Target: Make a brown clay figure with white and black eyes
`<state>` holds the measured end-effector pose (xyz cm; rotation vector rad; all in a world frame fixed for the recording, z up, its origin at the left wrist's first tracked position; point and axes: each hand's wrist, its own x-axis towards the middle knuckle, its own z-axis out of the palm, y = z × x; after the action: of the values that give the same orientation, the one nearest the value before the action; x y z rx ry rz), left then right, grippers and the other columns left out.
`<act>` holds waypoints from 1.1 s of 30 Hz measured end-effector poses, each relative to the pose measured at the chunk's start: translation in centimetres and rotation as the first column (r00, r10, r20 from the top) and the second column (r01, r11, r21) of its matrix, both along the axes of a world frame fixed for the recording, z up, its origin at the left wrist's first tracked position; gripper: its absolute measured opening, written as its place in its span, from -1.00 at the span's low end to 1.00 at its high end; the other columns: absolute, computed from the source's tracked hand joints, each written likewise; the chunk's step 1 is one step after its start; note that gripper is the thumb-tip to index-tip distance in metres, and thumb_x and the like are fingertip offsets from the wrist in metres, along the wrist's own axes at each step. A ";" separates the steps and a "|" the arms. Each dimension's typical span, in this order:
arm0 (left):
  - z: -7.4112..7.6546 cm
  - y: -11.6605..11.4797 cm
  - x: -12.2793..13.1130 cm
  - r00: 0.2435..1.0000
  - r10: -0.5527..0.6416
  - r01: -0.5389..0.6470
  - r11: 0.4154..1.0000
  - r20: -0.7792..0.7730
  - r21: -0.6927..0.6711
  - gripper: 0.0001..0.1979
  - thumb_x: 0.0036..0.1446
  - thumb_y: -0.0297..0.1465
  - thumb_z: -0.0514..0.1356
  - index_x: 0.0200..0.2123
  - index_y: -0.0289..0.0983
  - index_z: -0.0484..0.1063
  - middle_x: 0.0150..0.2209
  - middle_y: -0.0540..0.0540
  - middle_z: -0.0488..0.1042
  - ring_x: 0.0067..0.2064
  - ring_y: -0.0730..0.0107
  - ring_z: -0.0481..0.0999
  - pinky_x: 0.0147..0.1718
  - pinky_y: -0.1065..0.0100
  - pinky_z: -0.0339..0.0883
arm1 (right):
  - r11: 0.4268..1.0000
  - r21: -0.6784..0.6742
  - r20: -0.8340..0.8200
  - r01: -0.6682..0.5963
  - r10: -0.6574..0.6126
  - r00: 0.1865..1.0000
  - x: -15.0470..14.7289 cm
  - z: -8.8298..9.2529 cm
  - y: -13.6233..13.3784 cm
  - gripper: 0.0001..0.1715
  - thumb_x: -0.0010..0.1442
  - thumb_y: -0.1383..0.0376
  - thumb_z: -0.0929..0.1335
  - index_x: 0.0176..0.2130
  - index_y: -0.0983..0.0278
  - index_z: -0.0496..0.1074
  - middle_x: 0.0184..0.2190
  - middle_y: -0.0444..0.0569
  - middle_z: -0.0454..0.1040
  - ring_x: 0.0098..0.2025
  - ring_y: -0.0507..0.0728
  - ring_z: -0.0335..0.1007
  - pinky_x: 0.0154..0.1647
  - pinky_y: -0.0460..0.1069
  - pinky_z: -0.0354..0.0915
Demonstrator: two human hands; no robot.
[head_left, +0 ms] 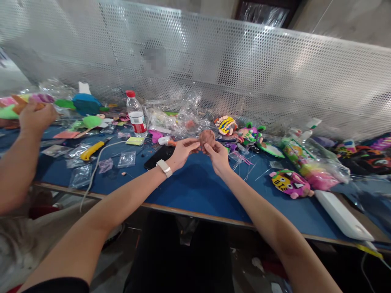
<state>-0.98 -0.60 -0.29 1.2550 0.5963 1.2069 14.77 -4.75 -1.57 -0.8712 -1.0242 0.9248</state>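
Observation:
A round brown lump of clay (207, 137) is held above the blue table (195, 187) between both of my hands. My left hand (183, 150), with a white watch on the wrist, pinches it from the left. My right hand (218, 156) grips it from the right and below. A black phone (159, 158) lies on the table just under my left hand.
A co-worker's hand (35, 116) at the far left holds coloured clay. A water bottle (136, 114), a yellow knife (91, 150), plastic bags (126, 159), clay figures (290, 184), a white box (342, 215) and a perforated metal screen (244, 73) surround the work spot.

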 end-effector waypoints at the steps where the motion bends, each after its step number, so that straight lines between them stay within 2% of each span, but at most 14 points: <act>1: 0.0 0.0 0.0 1.000 -0.006 0.006 1.000 -0.004 0.012 -0.63 -0.06 -0.20 0.52 -0.24 -0.29 0.62 -0.35 -0.07 0.61 -0.33 0.37 0.55 -0.24 0.25 0.45 | 1.000 -0.008 -0.033 -0.023 0.022 0.999 0.0 0.0 0.1 -0.51 -0.06 -0.02 0.65 -0.31 0.22 0.52 -0.40 -0.14 0.59 -0.35 0.08 0.53 -0.21 0.01 0.49; 5: 0.0 -0.1 -0.1 0.998 0.001 0.007 0.992 -0.067 0.126 -0.63 -0.03 -0.19 0.52 -0.23 -0.31 0.63 -0.34 -0.07 0.59 -0.34 0.39 0.52 -0.26 0.28 0.43 | 0.998 -0.029 -0.086 -0.058 0.055 0.995 0.1 0.0 0.2 -0.49 -0.10 0.00 0.67 -0.31 0.21 0.53 -0.41 -0.15 0.58 -0.36 0.06 0.51 -0.22 0.00 0.48; 9: -0.1 0.0 -0.4 0.979 0.039 0.013 0.968 -0.199 0.252 -0.63 0.10 -0.11 0.44 -0.27 -0.33 0.62 -0.38 -0.10 0.59 -0.34 0.36 0.53 -0.26 0.27 0.44 | 0.999 -0.014 -0.040 -0.052 0.051 0.998 0.0 0.1 0.0 -0.49 -0.09 0.00 0.66 -0.30 0.21 0.52 -0.39 -0.15 0.57 -0.36 0.06 0.51 -0.21 0.01 0.48; 13: 0.2 0.0 -0.8 0.941 0.132 0.004 0.918 -0.313 0.397 -0.58 0.18 -0.04 0.37 -0.24 -0.33 0.60 -0.35 -0.14 0.63 -0.33 0.30 0.56 -0.28 0.28 0.44 | 1.000 0.007 0.008 -0.011 0.011 1.000 -0.2 0.0 -0.2 -0.53 -0.05 0.02 0.65 -0.30 0.20 0.50 -0.39 -0.15 0.57 -0.37 0.07 0.49 -0.21 0.03 0.49; 16: 0.4 -0.4 -0.9 0.918 0.201 -0.014 0.879 -0.342 0.477 -0.56 0.23 -0.02 0.34 -0.23 -0.33 0.58 -0.32 -0.15 0.64 -0.31 0.28 0.58 -0.30 0.30 0.43 | 1.000 0.019 -0.014 0.000 0.000 1.000 -0.2 -0.1 -0.2 -0.54 -0.04 0.02 0.64 -0.33 0.19 0.49 -0.41 -0.18 0.52 -0.36 0.06 0.46 -0.23 0.01 0.47; 20: 0.2 -0.7 -0.7 0.924 0.160 0.025 0.881 -0.347 0.472 -0.56 0.27 -0.02 0.31 -0.20 -0.34 0.57 -0.36 -0.12 0.61 -0.35 0.31 0.57 -0.33 0.32 0.43 | 1.000 0.020 -0.035 -0.004 0.005 0.999 0.0 -0.3 0.0 -0.55 -0.04 0.03 0.65 -0.37 0.19 0.46 -0.43 -0.22 0.46 -0.38 0.02 0.39 -0.30 -0.04 0.39; 27: -0.5 -0.4 -0.4 0.940 0.095 0.052 0.910 -0.329 0.411 -0.50 0.29 0.06 0.26 -0.30 -0.32 0.53 -0.40 -0.11 0.57 -0.39 0.35 0.51 -0.34 0.30 0.42 | 0.999 -0.019 -0.020 -0.048 0.048 0.999 -0.1 -0.5 0.0 -0.53 -0.07 0.02 0.65 -0.34 0.19 0.48 -0.41 -0.20 0.47 -0.38 0.03 0.37 -0.33 -0.04 0.33; 33: -0.4 -0.8 -0.6 0.888 0.140 0.104 0.867 -0.437 0.488 -0.54 0.36 -0.01 0.22 -0.38 -0.30 0.46 -0.46 -0.07 0.51 -0.41 0.37 0.47 -0.38 0.32 0.31 | 0.999 0.027 0.068 0.040 -0.042 0.997 0.3 0.1 0.0 -0.54 -0.04 0.06 0.64 -0.34 0.21 0.44 -0.41 -0.21 0.44 -0.38 0.02 0.32 -0.30 -0.02 0.35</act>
<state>-1.54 -1.36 -0.69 2.0234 0.6567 1.1154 15.03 -4.76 -1.45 -0.9048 -1.0715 0.8503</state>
